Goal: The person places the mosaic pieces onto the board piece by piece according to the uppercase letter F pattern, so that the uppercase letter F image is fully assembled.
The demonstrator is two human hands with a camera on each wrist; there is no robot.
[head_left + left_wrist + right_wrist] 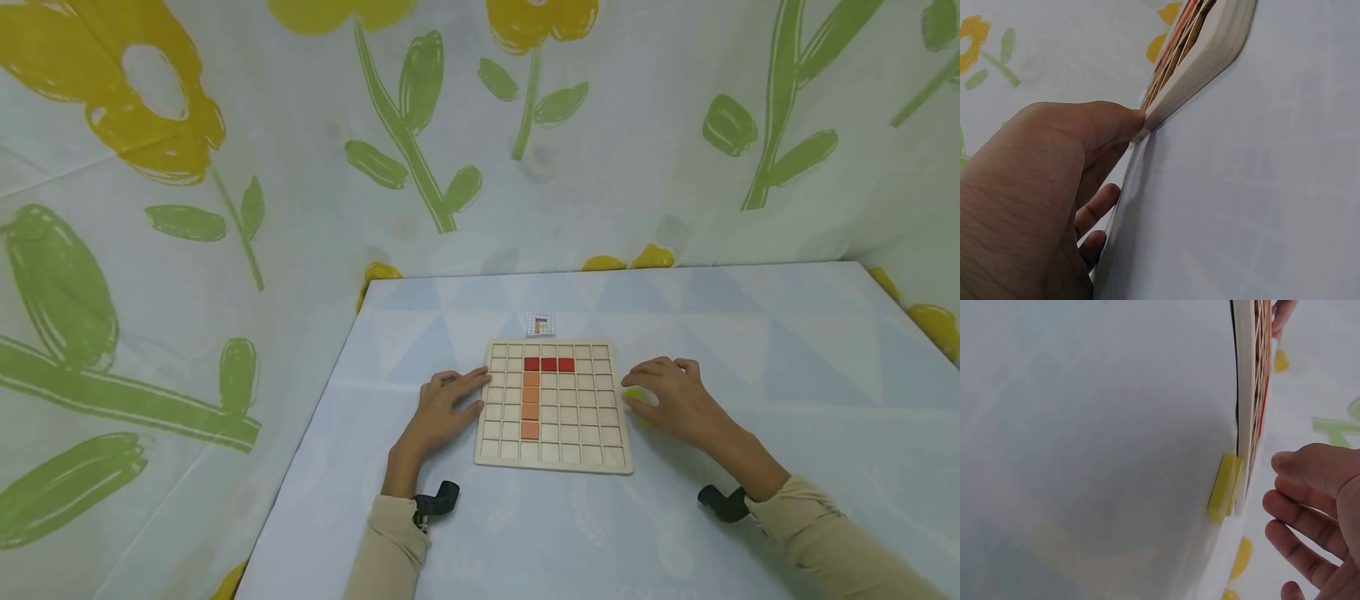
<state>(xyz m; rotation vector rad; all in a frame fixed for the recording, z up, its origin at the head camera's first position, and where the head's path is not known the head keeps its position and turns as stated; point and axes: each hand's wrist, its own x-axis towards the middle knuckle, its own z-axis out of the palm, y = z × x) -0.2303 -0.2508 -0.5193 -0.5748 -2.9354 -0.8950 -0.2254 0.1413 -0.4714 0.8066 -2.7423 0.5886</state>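
A light wooden grid board (555, 468) lies on the table. Three red tiles (549, 365) fill part of one row, and several orange tiles (530, 411) run down a column below the leftmost red one. My left hand (442, 411) rests at the board's left edge, with the thumb touching its side in the left wrist view. Just off the right edge, my right hand (671, 398) hovers with loosely bent fingers and nothing between them. Beneath it are yellow tiles (1221, 490), close beside the board and partly covered by the hand in the head view.
A small printed card (540, 325) with a coloured grid pattern lies behind the board. Pale blue triangles mark the tabletop (795, 350). A white cloth (600, 167) with yellow flowers and green leaves hangs behind and at the sides. Each wrist carries a black camera (442, 498).
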